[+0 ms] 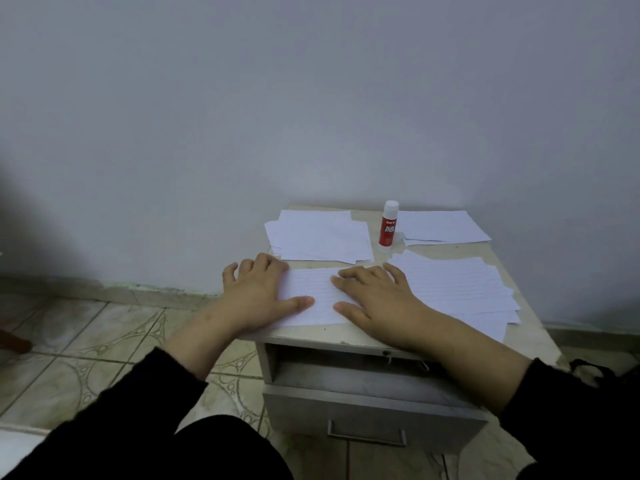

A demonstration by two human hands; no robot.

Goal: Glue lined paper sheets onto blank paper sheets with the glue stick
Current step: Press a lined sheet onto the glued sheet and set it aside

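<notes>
2 hands (258, 292) (375, 299) flat on lined sheet (313, 297)

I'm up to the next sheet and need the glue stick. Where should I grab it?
Grip the glue stick round its red body, below the white cap, coming from the front with the right hand. It stands upright between paper piles, so front and top are clear.

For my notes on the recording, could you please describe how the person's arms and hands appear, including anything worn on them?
Both arms wear long black sleeves, the left black sleeve and the right black sleeve, pushed up so the forearms are bare. The left hand and right hand are bare: no gloves, and no rings, watch or bracelets visible. The fingers carry no markings.
</notes>
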